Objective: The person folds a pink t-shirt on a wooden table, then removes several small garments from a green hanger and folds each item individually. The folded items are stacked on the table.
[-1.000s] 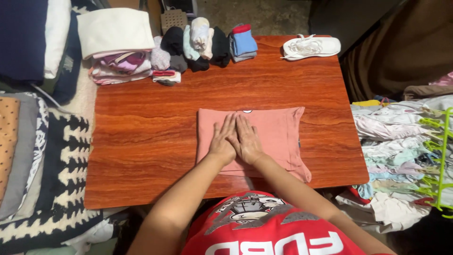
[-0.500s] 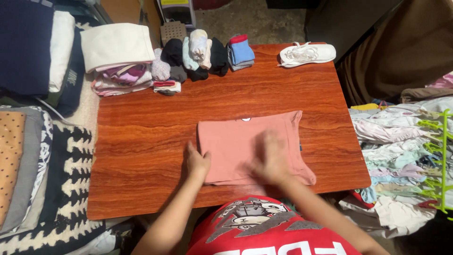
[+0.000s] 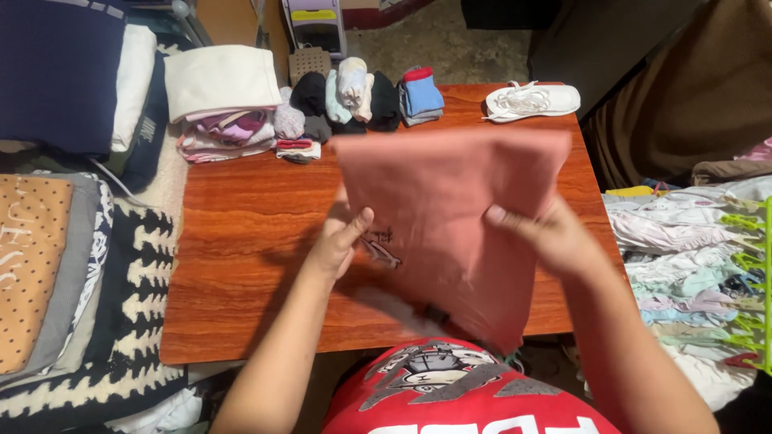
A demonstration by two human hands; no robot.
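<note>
— Above the reddish wood-grain table [image 3: 241, 233], a person in a red printed shirt [image 3: 450, 394] holds a folded salmon-pink garment [image 3: 450, 209] lifted off the surface, its lower edge hanging down toward their chest. What are the hands doing?

— The left hand [image 3: 338, 237] is closed on the garment's left edge, thumb on the near face, fingers hidden behind the cloth, just beside a small dark print on the fabric. The right hand [image 3: 551, 233] grips the right edge the same way, thumb over the front. The cloth hangs stretched between them, tilted, covering the middle of the table.

— And along the far edge?

— At the far left corner, a stack of folded clothes [image 3: 221, 120] topped by a cream piece. Beside it, a row of rolled socks [image 3: 354, 96] in black, pale and blue. A white sneaker [image 3: 532, 100] lies on its side at the far right corner, well apart from the garment.

— Around the table?

— To the right, a heap of pale unfolded laundry [image 3: 683, 257] with a green clip hanger [image 3: 752, 281] at its edge. To the left, a black-and-white patterned blanket [image 3: 121, 321] and folded bedding.
</note>
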